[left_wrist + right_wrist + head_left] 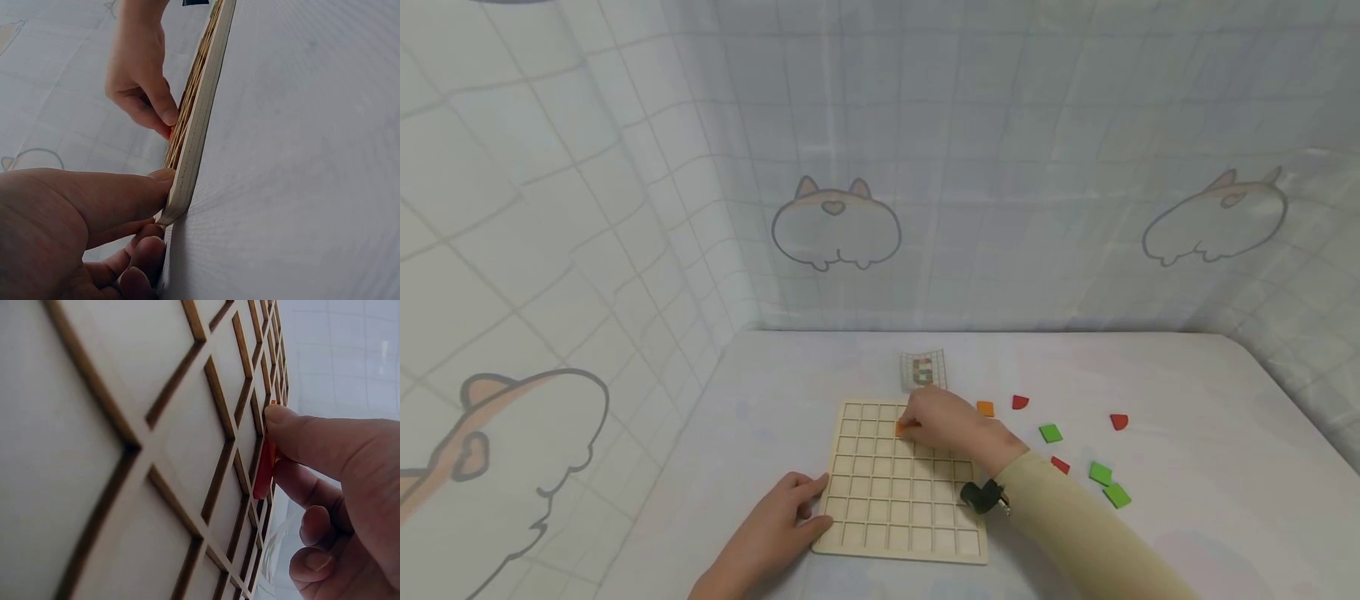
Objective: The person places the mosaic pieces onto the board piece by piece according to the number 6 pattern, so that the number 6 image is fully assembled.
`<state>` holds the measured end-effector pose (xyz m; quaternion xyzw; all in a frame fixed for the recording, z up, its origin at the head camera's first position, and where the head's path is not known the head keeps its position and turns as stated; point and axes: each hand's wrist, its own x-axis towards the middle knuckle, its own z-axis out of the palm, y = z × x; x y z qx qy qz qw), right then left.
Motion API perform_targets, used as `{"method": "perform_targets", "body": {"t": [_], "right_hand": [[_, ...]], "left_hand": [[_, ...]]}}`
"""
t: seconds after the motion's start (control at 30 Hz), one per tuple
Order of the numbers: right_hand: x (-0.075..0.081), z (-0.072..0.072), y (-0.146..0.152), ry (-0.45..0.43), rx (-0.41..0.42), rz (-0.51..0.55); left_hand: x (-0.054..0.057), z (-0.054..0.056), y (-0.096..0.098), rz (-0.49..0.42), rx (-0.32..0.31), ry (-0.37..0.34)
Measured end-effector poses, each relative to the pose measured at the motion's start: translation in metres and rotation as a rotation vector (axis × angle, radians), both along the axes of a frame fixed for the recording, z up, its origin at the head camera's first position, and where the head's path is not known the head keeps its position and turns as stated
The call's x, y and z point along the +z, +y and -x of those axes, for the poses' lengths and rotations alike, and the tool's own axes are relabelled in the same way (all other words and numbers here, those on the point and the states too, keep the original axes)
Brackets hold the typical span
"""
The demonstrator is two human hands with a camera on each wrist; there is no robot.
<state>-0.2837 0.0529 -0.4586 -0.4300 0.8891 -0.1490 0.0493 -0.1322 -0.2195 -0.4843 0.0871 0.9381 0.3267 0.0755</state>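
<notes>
A pale wooden board (880,492) divided into square cells by raised strips lies on the table. My left hand (782,521) is at its left edge, with the thumb and index fingertip touching the rim apart from each other. My right hand (943,421) pinches a small orange tile (898,428) over the upper part of the grid, low against the cells. In the right wrist view the thumb and index finger meet at this piece, and a red part (265,469) shows beneath them against the strips. The fingers hide much of the piece.
A small printed card (923,369) lies behind the board. Right of the board are an orange square (985,408), red rounded pieces (1020,402) and several green tiles (1051,433). Another red piece (1060,465) lies beside the right forearm. Patterned fabric walls surround the table.
</notes>
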Motion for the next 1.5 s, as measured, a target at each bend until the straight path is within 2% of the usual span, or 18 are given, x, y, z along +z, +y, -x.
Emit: {"method": "perform_targets", "body": {"t": [0.17, 0.33, 0.47, 0.87, 1.1, 1.3, 1.5], "right_hand": [[-0.002, -0.001, 0.001, 0.009, -0.003, -0.002], [-0.001, -0.007, 0.005, 0.069, -0.015, -0.029], [-0.001, -0.012, 0.013, 0.100, -0.055, 0.002], [0.016, -0.025, 0.056, -0.026, -0.263, 0.089], [0.023, -0.033, 0.089, 0.007, -0.305, 0.091], [0.019, -0.039, 0.116, -0.024, -0.393, 0.067], [0.012, -0.047, 0.140, -0.024, -0.428, 0.052]], "left_hand": [[-0.002, 0.001, 0.000, 0.001, -0.006, -0.008], [-0.003, 0.001, -0.001, -0.004, -0.018, -0.010], [-0.001, 0.001, -0.001, -0.005, -0.021, -0.007], [0.001, 0.000, -0.001, 0.010, -0.002, 0.016], [0.000, 0.001, 0.000, 0.014, 0.005, 0.008], [0.002, 0.002, 0.001, 0.014, 0.026, -0.007], [0.003, 0.001, 0.002, -0.002, 0.031, -0.006]]}}
